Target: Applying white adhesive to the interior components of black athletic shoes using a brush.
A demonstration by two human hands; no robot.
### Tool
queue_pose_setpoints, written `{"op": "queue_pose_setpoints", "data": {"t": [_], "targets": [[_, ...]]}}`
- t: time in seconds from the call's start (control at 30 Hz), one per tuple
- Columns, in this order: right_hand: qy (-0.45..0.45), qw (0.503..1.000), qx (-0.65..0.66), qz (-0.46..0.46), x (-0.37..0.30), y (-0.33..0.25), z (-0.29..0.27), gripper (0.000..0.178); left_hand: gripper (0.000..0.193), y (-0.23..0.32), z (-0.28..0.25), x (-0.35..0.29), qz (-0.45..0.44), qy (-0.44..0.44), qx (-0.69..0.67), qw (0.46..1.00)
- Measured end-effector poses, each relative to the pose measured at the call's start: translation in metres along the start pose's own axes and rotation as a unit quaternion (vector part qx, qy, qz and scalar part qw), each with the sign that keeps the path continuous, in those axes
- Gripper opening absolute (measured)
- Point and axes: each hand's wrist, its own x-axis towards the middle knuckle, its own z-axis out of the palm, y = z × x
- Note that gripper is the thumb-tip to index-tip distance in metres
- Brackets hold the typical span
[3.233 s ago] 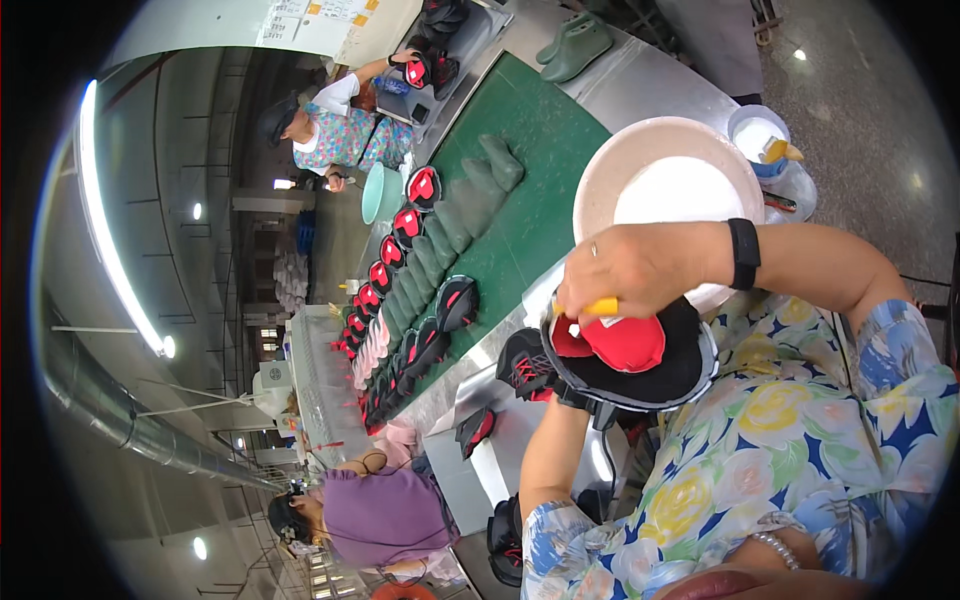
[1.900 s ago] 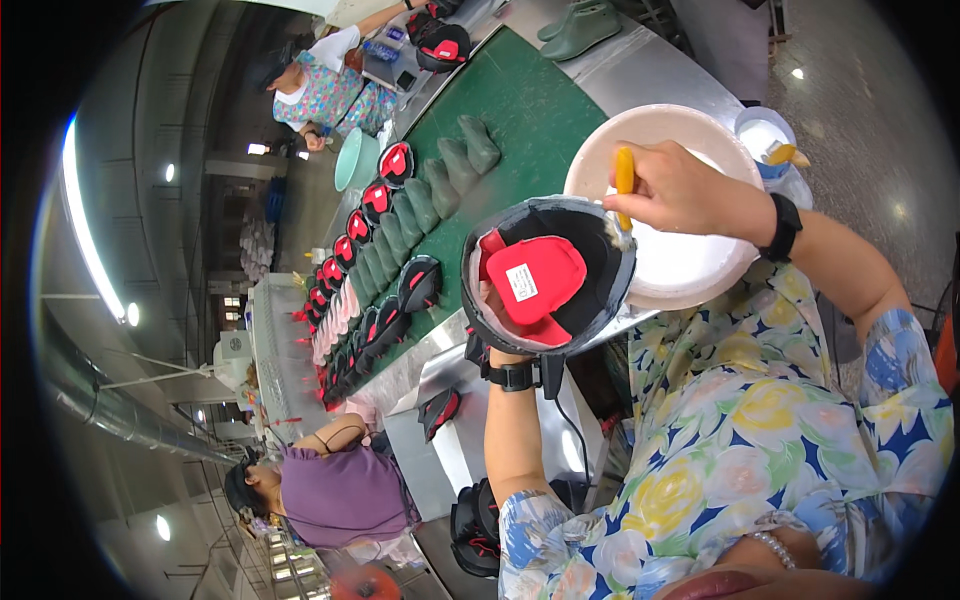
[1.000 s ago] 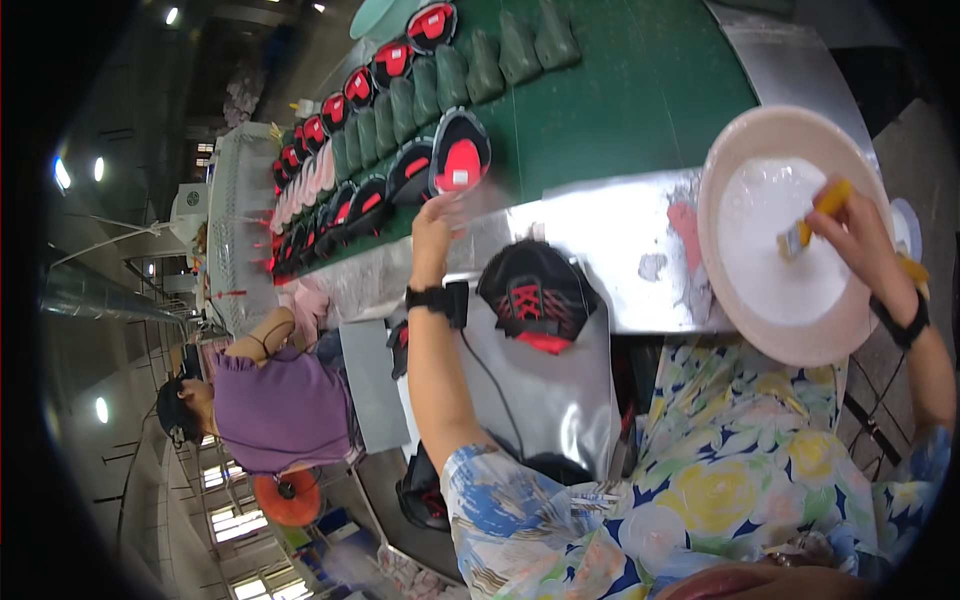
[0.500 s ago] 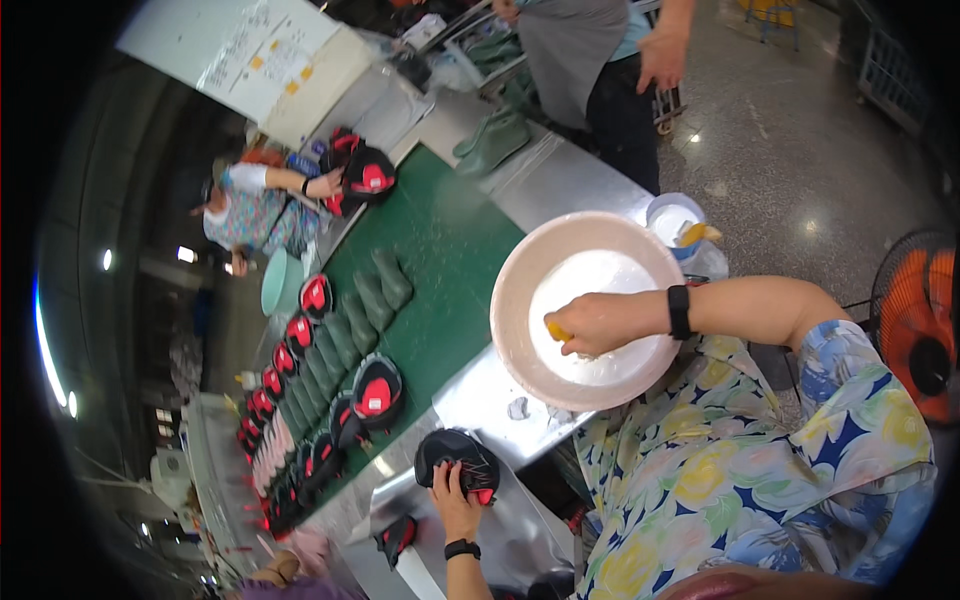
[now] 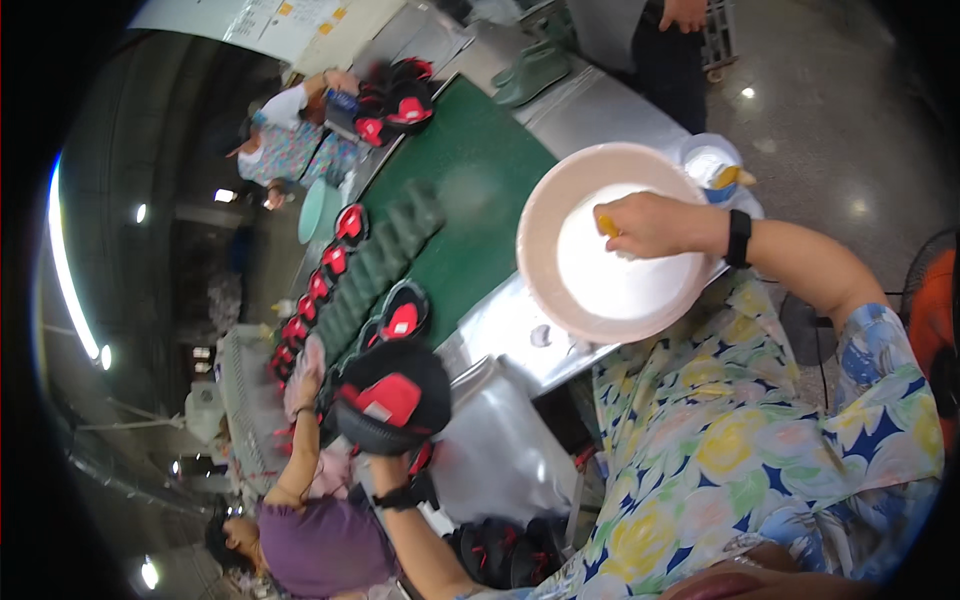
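Observation:
My left hand [image 5: 388,468] holds up a black shoe upper [image 5: 400,395] with a red patch inside, near the belt's front corner. The upper hides most of the fingers. My right hand [image 5: 655,225] is closed round a small yellow object [image 5: 607,226], over a pale pink basin [image 5: 545,190] of white liquid [image 5: 640,285]. Only the object's yellow end shows, so its kind cannot be told. More black and red shoe uppers [image 5: 403,318] stand beside a row of green foot-shaped lasts [image 5: 375,280] on the green belt [image 5: 480,160].
A small tub [image 5: 708,150] with a yellow-handled thing stands behind the basin. Green lasts [image 5: 530,75] lie on the metal ledge. A co-worker in purple [image 5: 325,540] reaches to pink lasts [image 5: 312,355]; another [image 5: 285,150] works across the belt. An orange fan [image 5: 932,320] stands at right.
My left hand has lifted the shoe upper off the metal surface and moved it left, its inside now showing. My right hand stays over the basin. The purple-clad co-worker's arm has come into view.

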Motion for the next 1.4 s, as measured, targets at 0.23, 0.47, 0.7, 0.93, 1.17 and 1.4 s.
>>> {"op": "queue_pose_setpoints", "data": {"t": [0.23,0.47,0.7,0.93,1.17,1.4], "targets": [[0.042,0.994,0.098,0.022,0.023,-0.018,-0.021,0.022,0.053,-0.053,0.066,0.021,-0.158,-0.18,-0.011,0.971],[0.116,0.958,0.222,-0.14,0.05,-0.059,-0.036,0.024,0.06,-0.073,0.132,0.041,-0.165,-0.265,-0.063,0.948],[0.164,0.976,0.144,0.014,0.03,-0.057,-0.022,0.034,0.057,-0.076,0.153,0.029,-0.036,-0.244,-0.188,0.951],[0.207,0.925,0.302,0.101,0.025,-0.065,0.005,0.039,0.052,-0.094,0.171,0.008,0.107,-0.251,-0.211,0.939],[0.179,0.923,0.316,0.124,0.017,-0.077,0.01,0.037,0.052,-0.1,0.177,0.02,0.153,-0.145,-0.13,0.969],[0.145,0.902,0.383,0.14,0.011,-0.092,0.009,0.035,0.052,-0.098,0.169,0.028,0.162,-0.079,-0.083,0.98]]}}
